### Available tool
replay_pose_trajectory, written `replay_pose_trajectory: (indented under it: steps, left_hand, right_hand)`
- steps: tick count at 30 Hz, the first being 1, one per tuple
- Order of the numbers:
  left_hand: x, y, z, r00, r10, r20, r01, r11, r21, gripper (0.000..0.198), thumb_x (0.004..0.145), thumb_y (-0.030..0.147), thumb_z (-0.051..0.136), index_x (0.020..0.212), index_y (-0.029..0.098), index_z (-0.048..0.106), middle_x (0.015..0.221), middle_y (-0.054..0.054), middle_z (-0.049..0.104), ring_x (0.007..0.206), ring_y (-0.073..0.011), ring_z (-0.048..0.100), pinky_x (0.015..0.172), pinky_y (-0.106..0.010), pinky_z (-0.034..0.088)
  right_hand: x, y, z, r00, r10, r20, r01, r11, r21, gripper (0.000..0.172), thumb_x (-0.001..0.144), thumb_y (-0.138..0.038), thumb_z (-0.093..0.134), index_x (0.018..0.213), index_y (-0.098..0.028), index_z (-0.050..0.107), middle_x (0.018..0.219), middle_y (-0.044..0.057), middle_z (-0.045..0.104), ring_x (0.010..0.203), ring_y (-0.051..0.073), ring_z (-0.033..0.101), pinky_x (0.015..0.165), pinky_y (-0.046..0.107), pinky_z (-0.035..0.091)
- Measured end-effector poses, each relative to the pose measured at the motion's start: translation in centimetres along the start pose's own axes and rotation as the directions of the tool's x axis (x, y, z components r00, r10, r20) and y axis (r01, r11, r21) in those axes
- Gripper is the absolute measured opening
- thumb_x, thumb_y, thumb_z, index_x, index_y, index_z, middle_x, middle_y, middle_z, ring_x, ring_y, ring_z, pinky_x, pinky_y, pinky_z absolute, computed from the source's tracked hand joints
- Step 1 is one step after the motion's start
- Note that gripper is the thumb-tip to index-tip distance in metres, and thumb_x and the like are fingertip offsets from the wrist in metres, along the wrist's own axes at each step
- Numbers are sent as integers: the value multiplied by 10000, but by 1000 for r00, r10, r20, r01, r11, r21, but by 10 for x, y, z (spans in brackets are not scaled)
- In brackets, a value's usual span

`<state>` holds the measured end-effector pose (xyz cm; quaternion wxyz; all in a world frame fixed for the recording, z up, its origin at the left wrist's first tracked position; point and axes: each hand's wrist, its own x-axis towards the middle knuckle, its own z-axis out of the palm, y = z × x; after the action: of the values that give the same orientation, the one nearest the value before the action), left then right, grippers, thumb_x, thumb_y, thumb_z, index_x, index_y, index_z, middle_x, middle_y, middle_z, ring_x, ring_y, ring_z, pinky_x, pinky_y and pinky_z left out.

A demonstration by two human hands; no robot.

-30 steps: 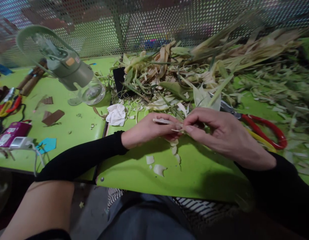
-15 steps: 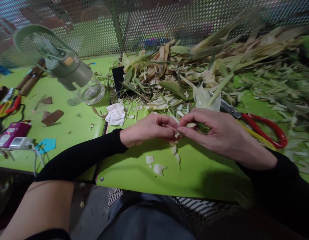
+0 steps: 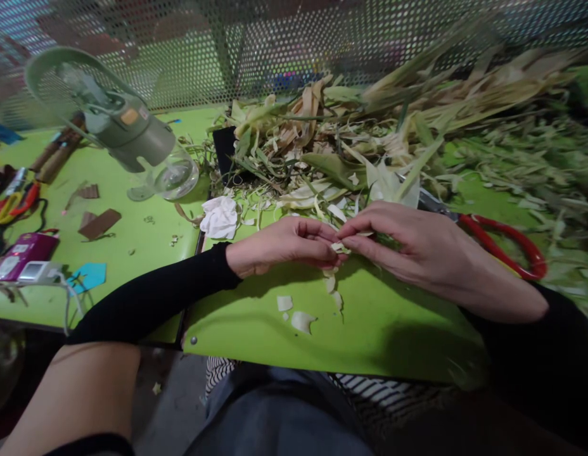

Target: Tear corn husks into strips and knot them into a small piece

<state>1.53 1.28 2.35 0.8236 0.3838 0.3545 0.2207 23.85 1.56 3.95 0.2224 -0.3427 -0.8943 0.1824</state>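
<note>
A small pale scrap (image 3: 341, 247) sits at the meeting point of two bare hands, pinched between the thumb and fingertips of the right hand (image 3: 408, 253) and against those of the left hand (image 3: 291, 246), whose fingers curl in beneath the thumb; how far each grip closes around the piece is partly hidden. Just below the fingertips, pale flakes (image 3: 302, 322) lie scattered on a bright green table (image 3: 370, 335). Close on the right of the fingers, a pair of red-handled scissors (image 3: 507, 248) rests partly behind the right hand. Directly beyond the fingers rises a tangled heap of dry husks (image 3: 317, 136), spreading far to the right, with a flat black object (image 3: 224, 152) at its left edge. Left of the fingers, past the left wrist, lies a crumpled white tissue (image 3: 219, 217); farther left and beyond stands a clear bottle (image 3: 175, 176) with a grey-green lid (image 3: 137, 133). Farthest left, a purple box (image 3: 25, 253) lies near a blue paper piece (image 3: 88, 277). A perforated screen (image 3: 180, 69) backs the scene.
</note>
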Motion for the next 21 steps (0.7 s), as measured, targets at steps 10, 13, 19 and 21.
replay_pose_trajectory:
  steps: [10, 13, 19, 21]
  left_hand:
    - [2, -4, -5, 996, 39, 80, -42, 998, 36, 168, 832, 6, 752, 968, 105, 748, 895, -33, 781, 812, -93, 729, 906, -295, 576]
    - [3, -4, -7, 991, 70, 117, -83, 991, 109, 115, 867, 70, 766, 978, 100, 759, 882, -35, 769, 780, -84, 701, 863, -276, 560]
    - [3, -6, -5, 983, 116, 139, -132, 985, 111, 72, 881, 126, 788, 951, 106, 782, 865, -23, 756, 771, -74, 682, 830, -246, 554]
    - [3, -9, -4, 984, 131, 117, -140, 987, 77, 48, 899, 128, 771, 940, 107, 785, 877, -29, 764, 789, -73, 695, 830, -230, 557]
  right_hand:
    - [-2, 6, -8, 995, -56, 78, 47, 991, 123, 239, 1037, -383, 545, 944, -253, 723, 883, 42, 751, 783, 208, 702, 688, 331, 495]
    - [-2, 7, -8, 992, -94, 84, 81, 987, 141, 231, 1044, -363, 540, 969, -254, 730, 896, 39, 750, 792, 202, 704, 692, 327, 499]
    - [-2, 7, -3, 982, -178, 68, 170, 979, 113, 170, 1042, -280, 531, 1028, -257, 699, 903, 32, 735, 820, 205, 687, 733, 338, 511]
    - [-2, 4, 0, 982, -186, 32, 183, 980, 73, 140, 1033, -253, 535, 1029, -261, 675, 891, 30, 726, 821, 215, 678, 746, 354, 520]
